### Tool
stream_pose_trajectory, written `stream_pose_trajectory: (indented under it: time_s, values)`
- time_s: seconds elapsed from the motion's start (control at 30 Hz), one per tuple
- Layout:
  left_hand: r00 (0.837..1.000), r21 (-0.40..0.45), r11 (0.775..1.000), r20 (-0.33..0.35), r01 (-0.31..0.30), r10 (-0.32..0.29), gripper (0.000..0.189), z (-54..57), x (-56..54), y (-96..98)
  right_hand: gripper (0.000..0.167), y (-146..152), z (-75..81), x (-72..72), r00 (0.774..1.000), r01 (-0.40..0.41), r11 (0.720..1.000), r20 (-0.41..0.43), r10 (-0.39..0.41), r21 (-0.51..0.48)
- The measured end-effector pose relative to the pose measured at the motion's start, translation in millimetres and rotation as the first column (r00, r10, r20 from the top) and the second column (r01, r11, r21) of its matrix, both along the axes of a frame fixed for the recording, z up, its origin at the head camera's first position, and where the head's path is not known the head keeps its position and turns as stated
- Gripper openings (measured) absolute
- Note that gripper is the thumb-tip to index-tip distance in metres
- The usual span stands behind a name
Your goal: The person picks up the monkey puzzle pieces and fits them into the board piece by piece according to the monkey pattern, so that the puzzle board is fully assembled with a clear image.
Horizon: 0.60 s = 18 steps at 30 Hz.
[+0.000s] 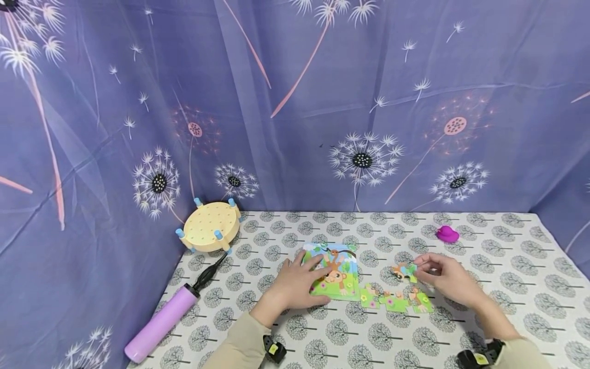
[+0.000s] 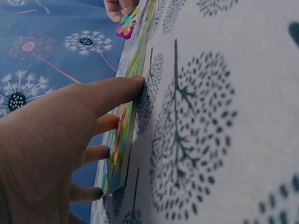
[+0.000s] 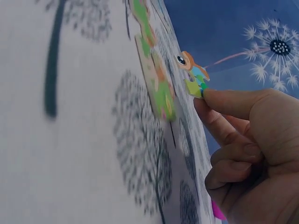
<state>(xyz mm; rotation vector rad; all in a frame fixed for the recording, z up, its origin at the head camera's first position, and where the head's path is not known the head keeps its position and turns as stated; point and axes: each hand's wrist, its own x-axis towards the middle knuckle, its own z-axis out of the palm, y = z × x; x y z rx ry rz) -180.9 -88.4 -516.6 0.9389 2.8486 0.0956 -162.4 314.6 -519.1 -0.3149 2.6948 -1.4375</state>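
Observation:
A jigsaw board [image 1: 349, 277] with a monkey picture lies flat on the table. My left hand [image 1: 292, 284] rests at its left side with fingers spread, some of them over the picture; in the left wrist view the thumb [image 2: 114, 93] lies along the near edge. Between thumb and fingertips, my right hand [image 1: 449, 279] pinches a jigsaw piece [image 3: 198, 77] showing an eye and orange, blue and green patches, held above the table. Just below it, several green pieces [image 1: 395, 303] lie in a row right of the board.
A small magenta toy [image 1: 447, 234] sits at the back right. On the left are a purple hand pump [image 1: 161, 324] with a black nozzle and a cream oval pegged toy [image 1: 212, 224] with blue tips. Dandelion-print curtain [image 1: 295, 148] hangs behind the tree-print tablecloth [image 1: 341, 333].

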Motion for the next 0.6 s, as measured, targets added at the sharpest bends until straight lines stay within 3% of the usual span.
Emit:
stream_pose_trajectory:
  time_s: [0.6]
  values:
    - [1.0, -0.003, 1.0, 0.002, 0.012, -0.012, 0.078, 1.1, -0.5, -0.6, 0.026, -67, -0.9, -17.9, 0.998, -0.013, 0.998, 0.059, 0.017, -0.059]
